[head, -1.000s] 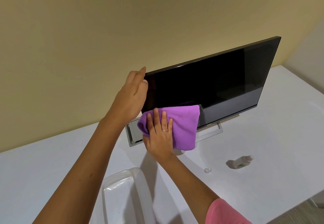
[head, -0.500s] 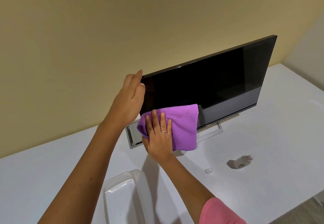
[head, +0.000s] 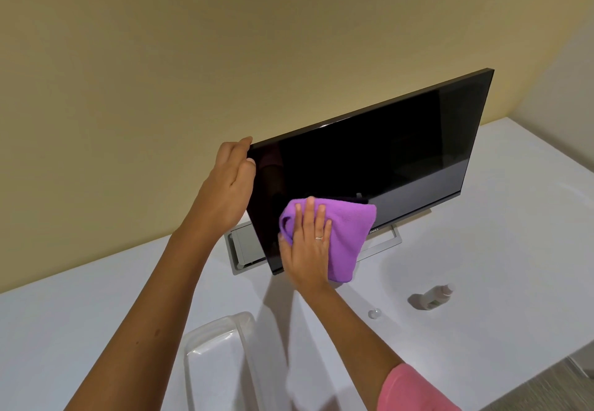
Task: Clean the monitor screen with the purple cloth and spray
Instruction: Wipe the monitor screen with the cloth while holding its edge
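One monitor (head: 385,153), one cloth (head: 350,230), one bottle (head: 435,296), one cap (head: 373,313), one tub (head: 218,340).

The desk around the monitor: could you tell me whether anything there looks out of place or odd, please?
One detail: a small clear cap lies loose on the white desk, apart from the spray bottle to its right, which seems to lie on its side. No spill or damage shows.

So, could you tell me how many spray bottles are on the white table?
1. A pale plastic spray bottle lies on its side, front-right of the black monitor; others could hide behind it.
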The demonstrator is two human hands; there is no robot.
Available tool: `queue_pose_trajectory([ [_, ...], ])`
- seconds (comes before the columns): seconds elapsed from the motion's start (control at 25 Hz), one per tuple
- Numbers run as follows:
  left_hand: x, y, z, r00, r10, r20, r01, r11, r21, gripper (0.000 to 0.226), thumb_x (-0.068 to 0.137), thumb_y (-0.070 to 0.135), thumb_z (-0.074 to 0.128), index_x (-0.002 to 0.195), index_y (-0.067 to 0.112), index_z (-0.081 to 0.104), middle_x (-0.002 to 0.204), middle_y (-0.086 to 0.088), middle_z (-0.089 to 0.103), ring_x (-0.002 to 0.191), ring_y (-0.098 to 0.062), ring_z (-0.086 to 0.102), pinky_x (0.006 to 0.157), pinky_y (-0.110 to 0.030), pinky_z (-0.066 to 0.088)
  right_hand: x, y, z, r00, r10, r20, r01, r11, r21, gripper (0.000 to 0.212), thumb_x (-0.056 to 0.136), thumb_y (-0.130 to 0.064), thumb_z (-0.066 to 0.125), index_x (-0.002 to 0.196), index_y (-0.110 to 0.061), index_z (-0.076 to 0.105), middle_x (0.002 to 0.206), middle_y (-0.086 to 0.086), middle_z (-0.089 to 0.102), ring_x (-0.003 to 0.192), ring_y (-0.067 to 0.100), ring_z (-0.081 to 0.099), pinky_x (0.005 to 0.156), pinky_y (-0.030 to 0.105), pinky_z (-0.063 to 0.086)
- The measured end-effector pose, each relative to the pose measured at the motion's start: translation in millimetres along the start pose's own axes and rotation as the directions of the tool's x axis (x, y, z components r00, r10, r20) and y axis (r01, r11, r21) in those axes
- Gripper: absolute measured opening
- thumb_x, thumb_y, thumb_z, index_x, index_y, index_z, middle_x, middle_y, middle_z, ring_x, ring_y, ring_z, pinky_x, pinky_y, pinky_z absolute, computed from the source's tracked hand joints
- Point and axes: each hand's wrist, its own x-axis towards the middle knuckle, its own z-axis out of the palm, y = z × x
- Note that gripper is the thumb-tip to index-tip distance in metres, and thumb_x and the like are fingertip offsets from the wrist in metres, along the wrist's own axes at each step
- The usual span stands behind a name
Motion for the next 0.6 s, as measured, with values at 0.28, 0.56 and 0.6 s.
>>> queue_pose_trajectory([
  [0.28, -1, 6, 1, 0.999, -0.033, -0.017, 0.032, 0.999, -0.03, 0.058, 0.09, 0.037, 0.019, 0.145, 0.022, 0.031, 0.135, 0.012, 0.034, 0.112, 0.0, 0.037, 0.093, -0.021, 0.025, 67, 69, -41, 0.907, 0.412, -0.083, -0.365, 0.871, 0.328, 0.073, 0.1, -0.04, 0.035, 0.15, -0.022, -0.016, 0.16, 0.011, 0.009, 0.147, 0.028, 0.007, 0.117, 0.049, 0.019],
  [0.56, -2, 9, 2, 0.997, -0.062, -0.038, 0.061, 0.998, -0.034, 0.059, 0.088, 0.039, 0.019, 0.144, 0.024, 0.033, 0.137, 0.012, 0.034, 0.116, -0.001, 0.036, 0.096, -0.023, 0.026, 87, 102, -57, 0.75, 0.661, 0.027, -0.583, 0.641, 0.499, 0.066, 0.102, -0.037, 0.036, 0.152, -0.013, 0.001, 0.161, 0.009, 0.01, 0.147, 0.026, 0.011, 0.118, 0.046, 0.02],
  [0.6, -3, 9, 3, 0.997, -0.064, -0.041, 0.062, 0.997, -0.034, 0.059, 0.089, 0.039, 0.019, 0.144, 0.024, 0.033, 0.137, 0.012, 0.034, 0.117, -0.001, 0.036, 0.097, -0.024, 0.026, 84, 95, -57, 0.762, 0.647, 0.034, -0.572, 0.647, 0.504, 0.066, 0.102, -0.036, 0.035, 0.152, -0.013, -0.001, 0.161, 0.009, 0.007, 0.148, 0.026, 0.008, 0.118, 0.046, 0.018],
])
